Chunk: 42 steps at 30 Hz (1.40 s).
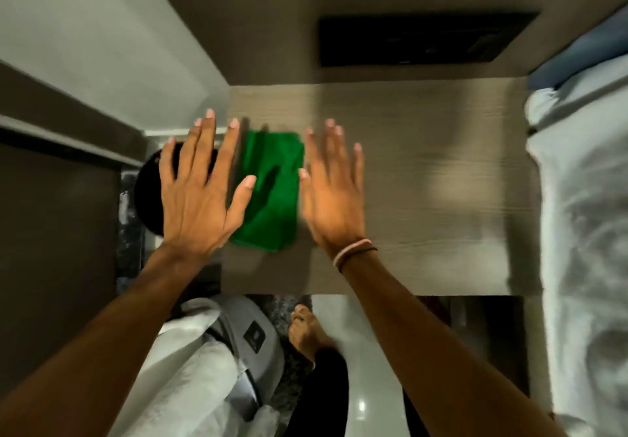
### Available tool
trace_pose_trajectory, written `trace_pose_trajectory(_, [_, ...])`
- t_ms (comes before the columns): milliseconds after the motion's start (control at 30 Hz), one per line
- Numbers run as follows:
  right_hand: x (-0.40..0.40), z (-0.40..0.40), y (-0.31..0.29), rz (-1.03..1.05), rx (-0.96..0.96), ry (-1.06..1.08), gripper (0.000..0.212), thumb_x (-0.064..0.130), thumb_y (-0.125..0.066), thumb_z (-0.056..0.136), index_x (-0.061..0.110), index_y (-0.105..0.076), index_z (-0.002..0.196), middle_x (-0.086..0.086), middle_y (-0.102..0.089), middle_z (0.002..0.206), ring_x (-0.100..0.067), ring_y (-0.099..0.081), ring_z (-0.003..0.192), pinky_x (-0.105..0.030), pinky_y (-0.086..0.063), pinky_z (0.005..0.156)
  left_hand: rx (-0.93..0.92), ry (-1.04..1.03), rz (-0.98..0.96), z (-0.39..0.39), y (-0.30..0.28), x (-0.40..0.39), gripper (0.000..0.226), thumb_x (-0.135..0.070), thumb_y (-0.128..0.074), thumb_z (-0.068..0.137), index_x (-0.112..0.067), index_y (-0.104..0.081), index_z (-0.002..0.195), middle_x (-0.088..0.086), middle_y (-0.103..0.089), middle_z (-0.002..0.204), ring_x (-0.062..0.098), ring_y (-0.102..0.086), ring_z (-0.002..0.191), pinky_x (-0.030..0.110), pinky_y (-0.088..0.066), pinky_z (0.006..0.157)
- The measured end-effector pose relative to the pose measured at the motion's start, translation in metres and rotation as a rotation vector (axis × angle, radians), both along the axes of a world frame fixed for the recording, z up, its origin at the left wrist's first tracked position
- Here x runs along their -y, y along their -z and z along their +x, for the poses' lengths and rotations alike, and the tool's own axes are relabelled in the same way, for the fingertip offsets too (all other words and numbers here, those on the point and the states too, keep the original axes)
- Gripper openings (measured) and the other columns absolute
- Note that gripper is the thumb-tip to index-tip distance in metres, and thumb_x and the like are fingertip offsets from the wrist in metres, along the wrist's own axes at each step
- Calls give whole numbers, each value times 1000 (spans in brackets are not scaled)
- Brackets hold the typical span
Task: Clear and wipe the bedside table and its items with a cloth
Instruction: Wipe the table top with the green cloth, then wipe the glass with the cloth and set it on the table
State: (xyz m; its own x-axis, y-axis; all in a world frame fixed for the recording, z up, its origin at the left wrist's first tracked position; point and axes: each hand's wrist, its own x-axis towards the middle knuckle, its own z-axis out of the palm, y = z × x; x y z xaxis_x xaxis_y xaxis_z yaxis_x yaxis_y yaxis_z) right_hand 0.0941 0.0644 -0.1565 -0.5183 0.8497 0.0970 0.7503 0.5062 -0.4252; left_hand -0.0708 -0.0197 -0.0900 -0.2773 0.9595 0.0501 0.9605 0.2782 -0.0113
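Bedside worktop bare but for green cloth, lengthwise between left hand and right hand, both spread, empty.

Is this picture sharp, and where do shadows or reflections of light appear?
Head view: the whole frame is softly motion-blurred, with the wood grain of the bedside table smeared; the left hand casts a thumb shadow on the green cloth; the right hand looks warmly lit; a small glare spot sits on the glossy floor; wide-angle distortion bends the bed edge.
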Motion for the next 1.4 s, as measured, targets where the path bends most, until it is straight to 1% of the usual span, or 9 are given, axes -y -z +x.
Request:
trace_pose_trajectory(367, [-112, 336, -193, 345, -248, 779, 58, 31, -38, 105, 7, -26, 157, -23, -17, 167, -33, -13, 157, -51, -12, 127, 281, 551, 345, 293, -99, -188, 73, -58, -14, 100, -13, -23, 156, 19, -26, 161, 29, -28, 149, 59, -25, 116])
trace_pose_trajectory(500, [-120, 440, -205, 365, -254, 973, 56, 9, -36, 103, 12, -27, 158, -17, -16, 169, -31, -10, 158, -50, -10, 128, 371, 744, 360, 410, -123, -218, 76, -62, -20, 98, -13, -26, 155, 19, -30, 160, 32, -34, 146, 57, -29, 114])
trace_pose_trajectory(633, [-110, 524, -198, 319, -267, 1099, 74, -7, -29, 86, 15, -31, 157, -16, -20, 168, -30, -12, 158, -48, -13, 128, 432, 915, 237, 514, -126, -236, 84, -69, -38, 92, -15, -28, 155, 17, -33, 159, 34, -41, 140, 48, -37, 110])
trace_pose_trajectory(800, [-101, 584, -176, 217, -361, 1162, 79, -6, -24, 81, 16, -33, 156, -13, -27, 167, -25, -14, 158, -9, -5, 120, 401, 1025, 21, 592, -102, -244, 96, -76, -53, 79, -22, -28, 154, 13, -42, 149, 30, -51, 126, 44, -49, 96])
trace_pose_trajectory(967, [-97, 593, -165, 112, -447, 1094, 76, -6, -29, 81, 16, -40, 153, -12, -30, 165, -23, -16, 158, -18, -15, 124, 595, 929, 14, 603, -92, -245, 71, -34, -71, 80, -23, -44, 145, 8, -50, 129, 27, -60, 101, 45, -57, 79])
trace_pose_trajectory(1067, [-99, 579, -167, 75, -503, 988, 76, -8, -32, 75, 13, -50, 146, -12, -37, 162, -22, -22, 156, -36, -26, 126, 788, 879, -18, 586, -104, -251, 70, -38, -72, 75, -24, -50, 140, 3, -56, 122, 22, -60, 95, 43, -57, 82])
trace_pose_trajectory(1200, [-103, 533, -174, 10, -553, 671, 60, 4, -45, 80, 5, -56, 139, -12, -56, 147, -24, -42, 147, -43, -37, 120, 929, 746, 10, 523, -131, -258, 64, -45, -79, 72, -26, -52, 127, -8, -62, 101, 13, -59, 79, 26, -55, 76])
trace_pose_trajectory(1333, [-107, 471, -176, -101, -509, 477, 58, 30, -67, 89, 8, -54, 140, -7, -66, 133, -17, -63, 122, -37, -51, 103, 938, 612, 12, 444, -147, -256, 58, -48, -75, 77, -29, -49, 125, -1, -62, 84, 11, -61, 74, 13, -50, 70])
trace_pose_trajectory(1400, [-109, 419, -170, -157, -466, 375, 70, 42, -76, 84, 10, -52, 142, -6, -67, 127, -15, -65, 114, -32, -54, 98, 906, 552, 35, 391, -147, -248, 54, -50, -75, 79, -28, -50, 122, 1, -65, 79, 10, -62, 69, 17, -52, 67])
